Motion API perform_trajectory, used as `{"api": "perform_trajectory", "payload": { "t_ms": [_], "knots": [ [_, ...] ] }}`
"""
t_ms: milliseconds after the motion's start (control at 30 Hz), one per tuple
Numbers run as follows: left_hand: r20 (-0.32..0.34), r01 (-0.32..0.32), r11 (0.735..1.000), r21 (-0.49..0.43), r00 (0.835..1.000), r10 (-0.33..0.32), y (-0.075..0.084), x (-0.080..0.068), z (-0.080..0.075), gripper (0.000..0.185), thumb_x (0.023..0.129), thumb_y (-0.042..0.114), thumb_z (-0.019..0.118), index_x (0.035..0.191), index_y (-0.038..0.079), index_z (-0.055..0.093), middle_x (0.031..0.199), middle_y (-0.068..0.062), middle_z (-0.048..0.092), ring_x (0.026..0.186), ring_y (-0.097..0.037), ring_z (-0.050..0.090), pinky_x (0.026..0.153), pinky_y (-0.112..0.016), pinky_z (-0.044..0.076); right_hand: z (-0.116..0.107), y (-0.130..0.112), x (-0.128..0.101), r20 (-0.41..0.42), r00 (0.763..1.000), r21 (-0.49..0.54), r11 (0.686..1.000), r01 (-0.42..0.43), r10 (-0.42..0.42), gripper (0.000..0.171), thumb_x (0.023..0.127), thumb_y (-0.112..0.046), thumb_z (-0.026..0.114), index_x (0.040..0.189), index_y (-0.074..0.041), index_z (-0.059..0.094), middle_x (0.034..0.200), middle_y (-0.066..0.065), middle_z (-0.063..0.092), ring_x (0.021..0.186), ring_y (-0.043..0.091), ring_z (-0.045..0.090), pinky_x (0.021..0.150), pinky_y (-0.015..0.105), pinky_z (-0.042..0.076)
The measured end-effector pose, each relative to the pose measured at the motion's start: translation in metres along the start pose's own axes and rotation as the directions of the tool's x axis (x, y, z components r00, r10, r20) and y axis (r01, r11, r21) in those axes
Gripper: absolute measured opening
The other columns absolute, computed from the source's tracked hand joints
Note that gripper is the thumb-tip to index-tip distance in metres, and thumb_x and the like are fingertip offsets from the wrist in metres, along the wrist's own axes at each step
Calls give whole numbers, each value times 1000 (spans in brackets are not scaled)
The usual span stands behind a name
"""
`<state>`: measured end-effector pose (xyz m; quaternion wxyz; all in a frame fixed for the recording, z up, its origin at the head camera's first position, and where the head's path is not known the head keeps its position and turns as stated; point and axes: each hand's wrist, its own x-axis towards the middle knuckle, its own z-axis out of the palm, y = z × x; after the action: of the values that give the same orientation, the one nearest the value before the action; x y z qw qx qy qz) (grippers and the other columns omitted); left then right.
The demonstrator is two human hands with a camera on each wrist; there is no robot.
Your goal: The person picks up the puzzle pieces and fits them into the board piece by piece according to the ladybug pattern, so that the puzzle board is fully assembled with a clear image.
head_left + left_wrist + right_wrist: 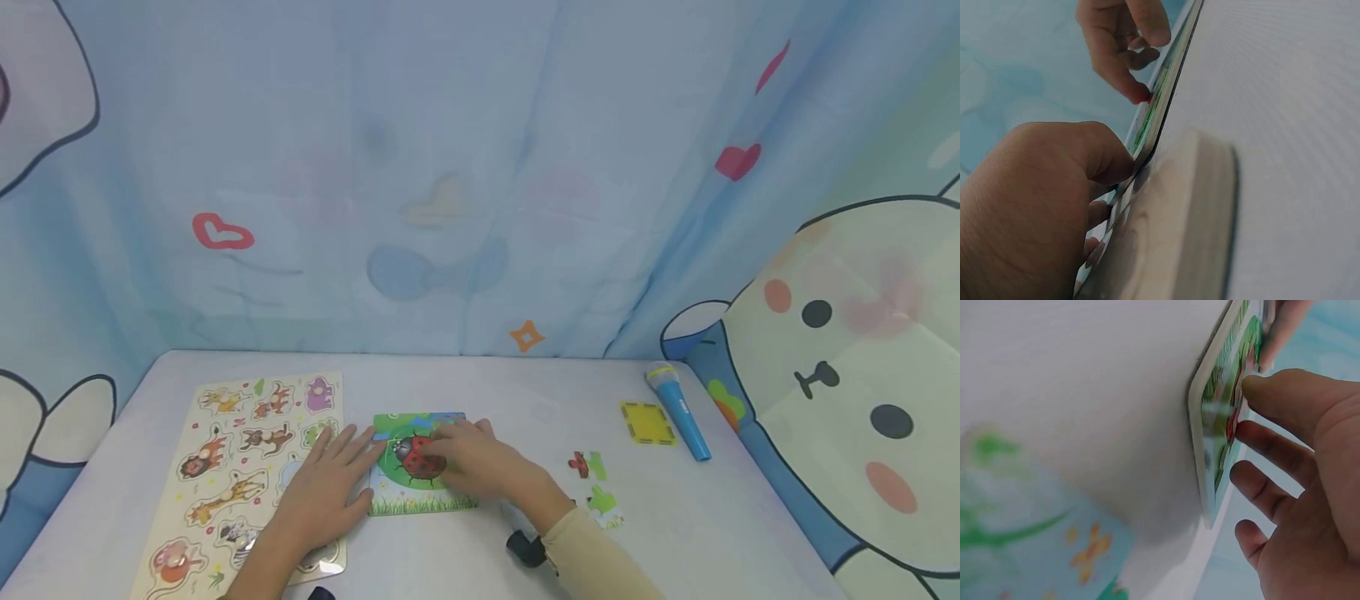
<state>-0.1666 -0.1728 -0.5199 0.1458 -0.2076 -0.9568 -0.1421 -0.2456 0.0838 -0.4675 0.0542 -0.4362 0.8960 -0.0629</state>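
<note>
A flat picture-puzzle board (420, 505) with a red ladybug (422, 463) on a green circle lies in the middle of the table. My left hand (324, 492) rests at its left side, fingers spread, with the index finger and thumb by the board's edge. My right hand (480, 462) is over the ladybug from the right. In the right wrist view, the thumb and forefinger of the right hand (1297, 462) touch the picture a little apart. The other fingers stay off the board. Whether a loose piece lies under those fingertips is hidden.
A wooden animal puzzle board (247, 467) lies on the left, partly under the left hand and arm. Loose puzzle pieces (602, 500) are scattered right of the right forearm. Farther right are a yellow square frame (648, 423) and a blue toy microphone (679, 410).
</note>
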Motion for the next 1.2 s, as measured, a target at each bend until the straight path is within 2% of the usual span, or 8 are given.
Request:
{"api": "perform_trajectory", "payload": {
  "t_ms": [100,333,567,767,1000,1033,1133,1200],
  "knots": [
    [6,0,1000,-2,1000,0,1,0,-1,59,87,33,59,142,14,52,151,-8,41,140,-35,33,117,-56,14,-1,4,-8,-27,1000,50,999,11,-9,44,88,-19,64,130,-29,62,126,-11,58,117,16,49,83,37,36],
    [5,10,1000,-2,1000,-10,1,0,-1,59,86,32,59,142,14,52,151,-8,42,140,-35,33,117,-56,14,-7,20,-30,-68,998,96,995,3,4,40,90,-16,65,129,-24,63,123,-8,58,112,16,50,88,42,37],
    [-24,3,1000,-10,1000,-3,1,-1,0,59,85,30,61,141,13,53,149,-9,44,139,-36,35,117,-57,15,-12,40,-53,-105,991,112,991,-71,83,35,91,-18,66,125,-20,64,125,-5,57,117,17,50,90,48,37],
    [2,12,1000,-13,1000,-12,0,-1,0,59,86,30,59,143,14,52,150,-8,43,140,-36,33,117,-56,14,-14,59,-76,-162,975,109,985,-135,151,36,87,-15,72,122,-20,66,124,-4,58,119,19,51,90,53,40],
    [11,14,1000,-11,1000,-14,2,-1,-2,60,87,31,60,143,14,51,151,-8,42,140,-36,32,118,-56,13,-13,76,-104,-172,951,124,963,-239,258,37,87,-15,73,122,-21,66,125,-6,57,121,20,50,95,56,38],
    [8,12,1000,-11,1000,-12,2,-1,-2,60,87,31,60,143,14,51,151,-9,42,140,-36,33,117,-56,13,-14,78,-108,-175,946,126,959,-253,272,37,86,-15,73,122,-21,66,125,-6,57,121,20,50,96,57,38],
    [6,9,1000,-14,1000,-9,1,-1,0,60,87,32,60,143,14,51,151,-8,42,140,-36,32,118,-56,12,-14,84,-118,-175,935,146,947,-285,308,38,86,-14,73,122,-20,66,122,-6,59,101,15,57,92,55,39],
    [4,7,1000,-12,1000,-7,0,-1,1,60,87,32,60,143,15,51,151,-8,41,141,-35,32,118,-56,12,-13,88,-125,-178,928,146,941,-305,328,39,84,-13,74,122,-19,66,119,-6,60,93,13,56,88,52,40]
  ]
}}
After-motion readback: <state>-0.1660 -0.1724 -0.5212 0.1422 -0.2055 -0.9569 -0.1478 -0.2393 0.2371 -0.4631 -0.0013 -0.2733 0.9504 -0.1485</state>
